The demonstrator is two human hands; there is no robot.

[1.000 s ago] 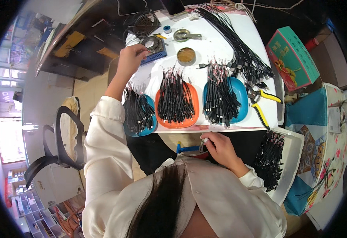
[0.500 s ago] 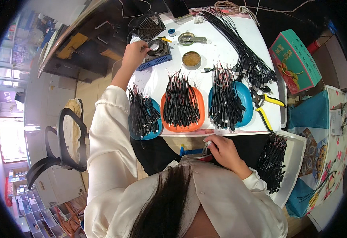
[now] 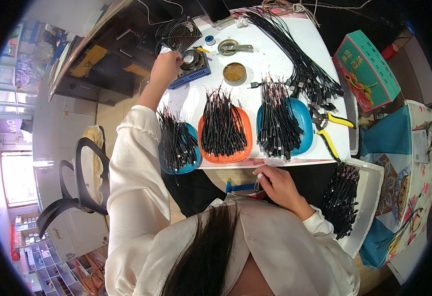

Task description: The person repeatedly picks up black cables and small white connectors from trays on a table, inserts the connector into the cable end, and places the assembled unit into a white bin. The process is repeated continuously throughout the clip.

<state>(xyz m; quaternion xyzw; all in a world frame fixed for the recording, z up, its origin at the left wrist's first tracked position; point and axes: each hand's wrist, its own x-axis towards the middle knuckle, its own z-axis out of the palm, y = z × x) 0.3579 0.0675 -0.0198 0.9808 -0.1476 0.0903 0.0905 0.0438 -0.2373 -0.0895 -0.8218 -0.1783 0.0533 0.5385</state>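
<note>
My left hand (image 3: 166, 70) reaches to the far left of the white table, its fingers pinched together beside the round metal cup of a small blue solder pot (image 3: 192, 74). What the fingertips hold is too small to make out. Low at the table's front edge, my right hand (image 3: 280, 187) is closed, with a small pale, greyish piece showing at the thumb. Between the hands stand a blue tray (image 3: 196, 131), an orange tray (image 3: 248, 129) and another blue tray (image 3: 305, 126), each heaped with short black cables with bare wire ends.
Behind the trays are a tin of amber paste (image 3: 234, 72), a lidded tin (image 3: 227, 47), a solder spool (image 3: 209, 40) and a fan (image 3: 181, 34). Long black cables (image 3: 290, 54) lie at the back right. Yellow-handled wire strippers (image 3: 330, 140) rest by the right edge, above a white bin (image 3: 371, 185) of cables.
The whole view has shifted slightly. Both hands keep nearly the same place and pose, the left one still beside the solder pot.
</note>
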